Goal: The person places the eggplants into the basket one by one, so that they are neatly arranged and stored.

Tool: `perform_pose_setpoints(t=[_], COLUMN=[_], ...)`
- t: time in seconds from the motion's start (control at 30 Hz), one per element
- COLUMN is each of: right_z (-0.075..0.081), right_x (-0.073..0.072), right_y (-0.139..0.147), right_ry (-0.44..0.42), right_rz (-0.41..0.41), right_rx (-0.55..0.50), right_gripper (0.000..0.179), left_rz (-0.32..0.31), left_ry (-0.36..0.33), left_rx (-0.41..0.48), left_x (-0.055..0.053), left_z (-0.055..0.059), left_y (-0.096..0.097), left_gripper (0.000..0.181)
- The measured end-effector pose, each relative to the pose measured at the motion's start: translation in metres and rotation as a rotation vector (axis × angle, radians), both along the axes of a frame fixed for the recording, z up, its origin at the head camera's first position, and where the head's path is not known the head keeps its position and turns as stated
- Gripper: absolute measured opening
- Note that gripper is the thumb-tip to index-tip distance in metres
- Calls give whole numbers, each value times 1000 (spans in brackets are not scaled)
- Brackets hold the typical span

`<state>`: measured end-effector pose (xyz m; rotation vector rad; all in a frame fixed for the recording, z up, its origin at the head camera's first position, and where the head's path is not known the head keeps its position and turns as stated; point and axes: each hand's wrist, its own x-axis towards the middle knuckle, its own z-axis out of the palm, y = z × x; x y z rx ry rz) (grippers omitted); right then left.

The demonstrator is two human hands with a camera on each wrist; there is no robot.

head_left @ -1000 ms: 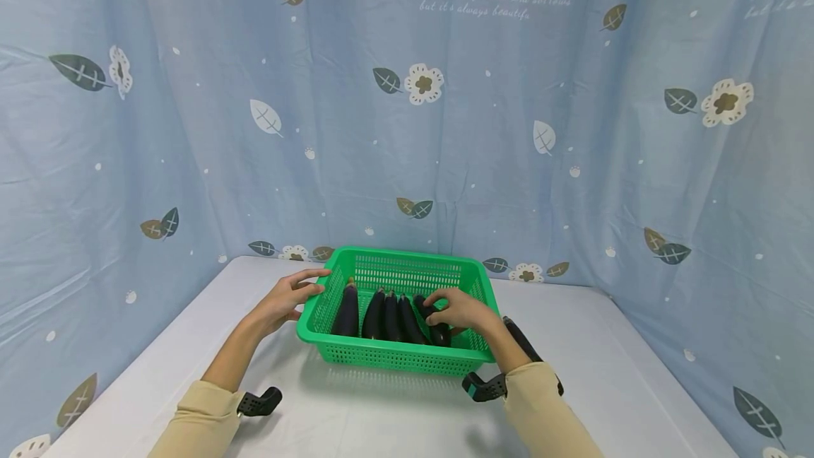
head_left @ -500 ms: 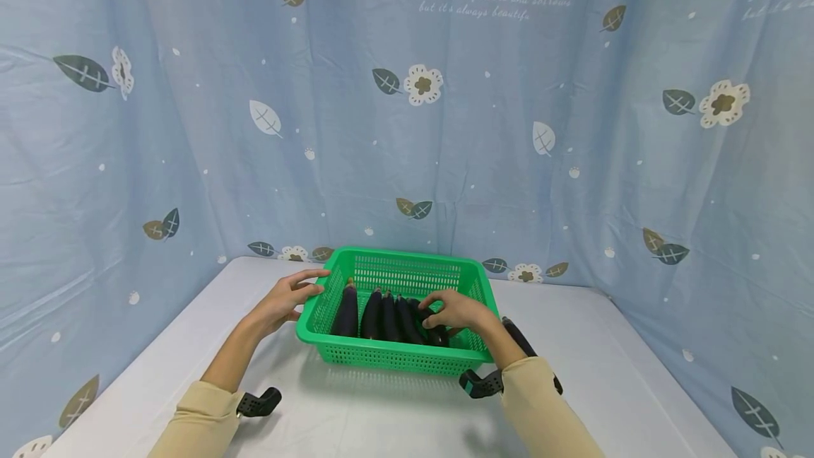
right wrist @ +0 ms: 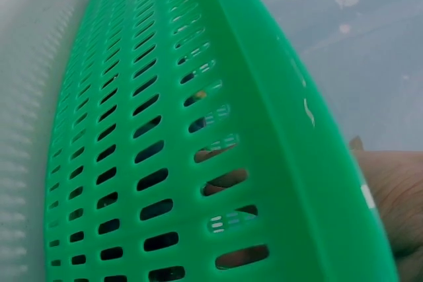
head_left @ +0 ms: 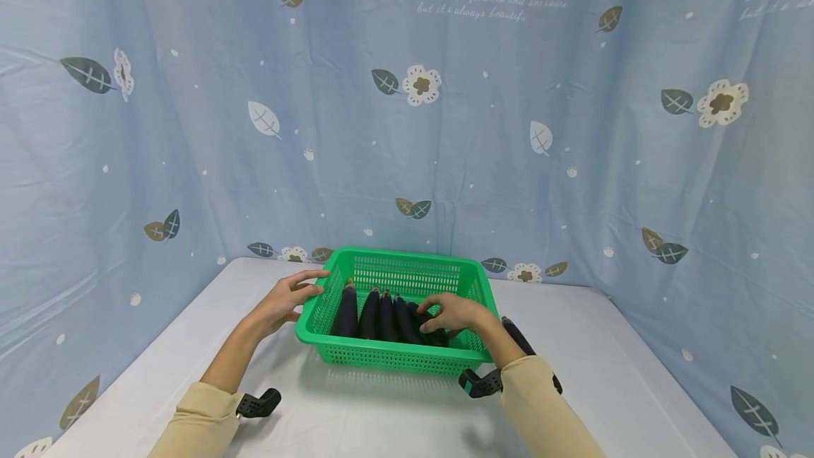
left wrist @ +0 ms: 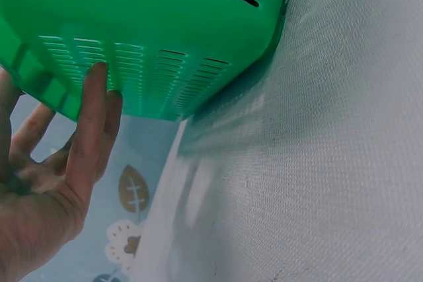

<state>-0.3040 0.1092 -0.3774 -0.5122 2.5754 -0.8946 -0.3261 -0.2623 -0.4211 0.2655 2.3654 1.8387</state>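
Observation:
A green slotted plastic basket [head_left: 400, 349] stands on the table with several dark eggplants [head_left: 346, 313] lying side by side inside. My left hand [head_left: 282, 304] holds the basket's left rim; in the left wrist view two fingertips press the basket's outer wall [left wrist: 152, 11] below the rim. Inside the right half, my right hand [head_left: 458, 312] grips the rightmost eggplant [head_left: 436, 338], its fingers covering much of it. That eggplant lies close against its neighbour. The right wrist view shows the basket's slotted side and rim [right wrist: 264, 97], hiding most of the hand.
A white cloth-covered table [head_left: 356, 423] extends around the basket. Behind and to both sides hangs a blue curtain [head_left: 331, 126] printed with leaves and flowers. Black camera mounts [head_left: 259, 403] sit on both wrists, the right one near the basket's front right corner.
My right hand has shifted slightly left with the rightmost eggplant, closing the gap to the neighbouring ones, which have also slid a little left. The left hand and basket have stayed in place.

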Motion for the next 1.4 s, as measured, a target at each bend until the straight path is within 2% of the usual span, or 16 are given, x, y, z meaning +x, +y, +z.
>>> perform_pose_setpoints(t=[0.4,1.1,1.4], right_z=[-3,14,25], right_x=[3,13,17], right_y=[2,14,26], right_ry=[-16,-39,-36], right_rz=[13,51,66], right_rx=[17,-35,-103], right_gripper=[43,45,44], left_rz=[7,3,0], left_ry=[-4,-1,3], left_rx=[7,-2,-3], left_x=[0,-1,0], left_z=[-1,-1,-1], left_y=[0,-2,-2], left_gripper=[56,59,57])
